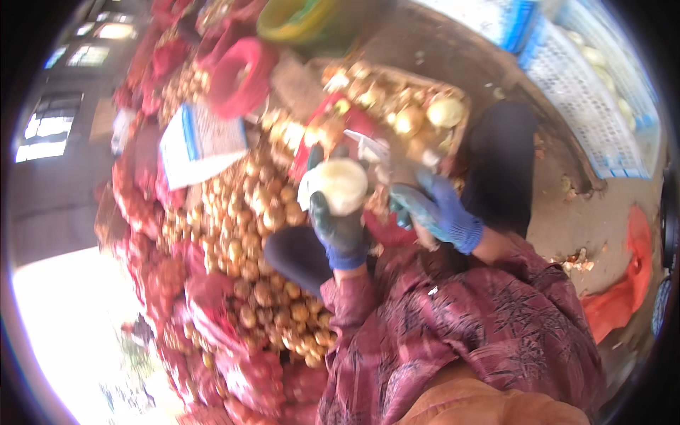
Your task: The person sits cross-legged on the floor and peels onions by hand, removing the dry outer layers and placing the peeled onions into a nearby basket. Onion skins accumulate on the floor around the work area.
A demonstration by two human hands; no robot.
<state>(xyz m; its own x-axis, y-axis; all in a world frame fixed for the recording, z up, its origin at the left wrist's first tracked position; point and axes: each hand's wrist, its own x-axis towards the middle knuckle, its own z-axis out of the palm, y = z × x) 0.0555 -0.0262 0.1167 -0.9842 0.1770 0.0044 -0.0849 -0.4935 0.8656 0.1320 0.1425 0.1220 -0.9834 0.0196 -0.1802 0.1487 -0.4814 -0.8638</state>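
Note:
My left hand, in a blue knit glove with a dark green coated palm, holds a peeled white onion from below, its thumb across the near side. To its right is my right hand, gloved the same way, with the fingers curled around what looks like a knife. The pale blade points up and left, past the onion's far side; motion blurs it, and the glove hides the handle. Just beyond both hands, a shallow tray contains onion skins and several onions, with red mesh along its near left part.
Unpeeled onions form a large heap on the left, bordered by red mesh sacks. A white and blue crate lies among them. White perforated crates stand at right. A yellow-green basket is at the top. Orange-red cloth lies right.

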